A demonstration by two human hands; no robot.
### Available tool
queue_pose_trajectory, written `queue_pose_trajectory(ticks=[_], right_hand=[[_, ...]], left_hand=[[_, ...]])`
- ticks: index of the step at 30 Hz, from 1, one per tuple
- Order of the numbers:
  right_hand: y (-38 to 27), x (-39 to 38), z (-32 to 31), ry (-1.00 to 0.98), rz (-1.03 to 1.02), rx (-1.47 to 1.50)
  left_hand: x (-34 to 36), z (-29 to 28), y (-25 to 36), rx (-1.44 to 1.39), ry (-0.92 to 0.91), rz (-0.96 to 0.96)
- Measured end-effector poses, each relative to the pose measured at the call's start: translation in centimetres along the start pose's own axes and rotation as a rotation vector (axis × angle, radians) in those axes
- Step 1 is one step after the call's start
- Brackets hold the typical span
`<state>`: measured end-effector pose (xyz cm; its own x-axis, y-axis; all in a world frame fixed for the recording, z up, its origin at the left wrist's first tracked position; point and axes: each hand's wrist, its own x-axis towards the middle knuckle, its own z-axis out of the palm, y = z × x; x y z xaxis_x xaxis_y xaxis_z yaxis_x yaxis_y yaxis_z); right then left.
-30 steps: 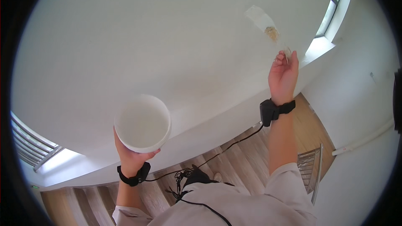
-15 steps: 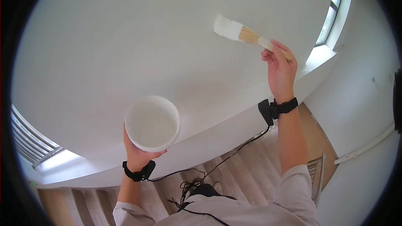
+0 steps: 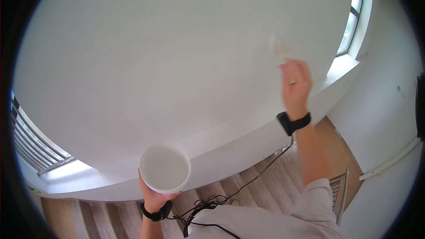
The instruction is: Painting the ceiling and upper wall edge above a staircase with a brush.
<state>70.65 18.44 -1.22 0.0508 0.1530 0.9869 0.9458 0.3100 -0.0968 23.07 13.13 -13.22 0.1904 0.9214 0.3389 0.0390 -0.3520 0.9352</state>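
Observation:
My left hand (image 3: 155, 198) is wrapped round the lower side of a white bucket (image 3: 165, 168), whose open mouth faces up toward me; its inside looks whitish. In my right hand (image 3: 296, 82) is a paintbrush (image 3: 280, 49), its bristles and handle smeared by motion. The brush is at the white wall (image 3: 146, 62), pointing up and a little left; whether it touches cannot be told. A faint curved mark shows on the wall left of the brush. Each wrist wears a black strap with a small device.
Wooden stairs (image 3: 261, 177) run below the wall. A black cable (image 3: 248, 183) links the wrist devices and bunches at my waist. A window (image 3: 349, 31) is at upper right, metal bars (image 3: 37, 148) at left, a metal railing (image 3: 341, 194) at lower right, a white pipe (image 3: 392, 161) beyond.
The paintbrush has swung right and turned more upright, with my right hand slightly lower. My left hand has brought the bucket down, nearer my body.

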Motion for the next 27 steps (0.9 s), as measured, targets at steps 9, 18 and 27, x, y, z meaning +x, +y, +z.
queue_pose_trajectory(ticks=[9, 18, 27], right_hand=[[-16.5, -1.4, 5.7, -0.156, -0.088, 0.596], [-8.0, 0.2, 4.2, -0.016, 0.365, 0.836], [1.2, -0.4, -0.7, 0.205, 0.462, 0.308]], left_hand=[[-3.3, -1.2, -2.2, 0.060, 0.099, -0.009], [-2.3, 0.4, -3.2, -0.017, 0.000, -0.026], [-2.5, 1.2, -2.5, -0.057, -0.043, -0.027]])
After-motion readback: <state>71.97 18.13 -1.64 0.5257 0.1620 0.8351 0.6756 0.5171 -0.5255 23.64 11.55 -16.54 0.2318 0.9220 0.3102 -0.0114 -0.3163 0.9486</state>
